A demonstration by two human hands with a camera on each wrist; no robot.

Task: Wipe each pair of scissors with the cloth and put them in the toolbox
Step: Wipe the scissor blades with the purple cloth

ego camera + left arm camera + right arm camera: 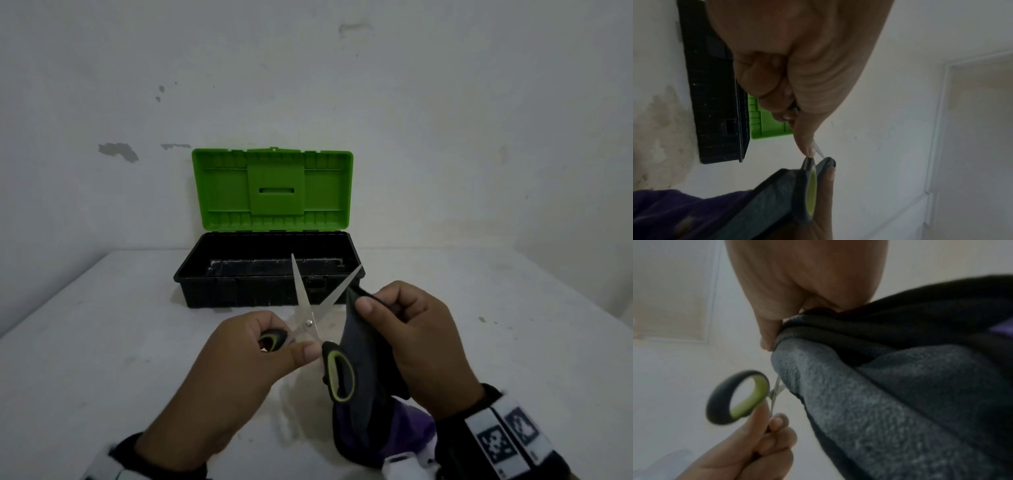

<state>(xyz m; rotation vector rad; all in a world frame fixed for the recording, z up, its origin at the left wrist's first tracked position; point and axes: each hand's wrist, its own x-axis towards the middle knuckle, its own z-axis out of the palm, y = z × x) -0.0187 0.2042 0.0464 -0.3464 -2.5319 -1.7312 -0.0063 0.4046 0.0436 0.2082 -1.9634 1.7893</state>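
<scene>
Holding, head view: my left hand [239, 356] gripped the scissors [310, 325] by one black-and-green loop, thumb laid near the pivot. Blades stood spread in a V, tips pointing away at the toolbox [191, 277], held above the table [102, 342]. Second loop hung free, just beside the cloth [363, 349]. My right hand [421, 342] pinched the cloth's top fold and closed it over the right blade part-way up; the rest of the cloth hung down to the table. Toolbox sat open behind, green lid [222, 192] up; no scissors could be made out in its tray.

Handling, as judged: scissors light, rigid, steel slick, edges and tips sharp; best taken at the loops, never the blades. Cloth soft, limp, thick enough to shield fingers if wiped from the spine side.

Left wrist view: fingers [764, 91] curled tight round a loop mostly hidden in the fist; thumb extended to the free loop [812, 186]. Cloth lay against that loop, with a finger of the other hand behind it. Only a sliver of blade showed.

Right wrist view: thumb and fingers clamped on folded cloth [859, 402], grey face out, dark and purple layers behind. Blade ran under the cloth's edge, mostly hidden. Free loop [735, 397] blurred, below and left of my grip.
</scene>
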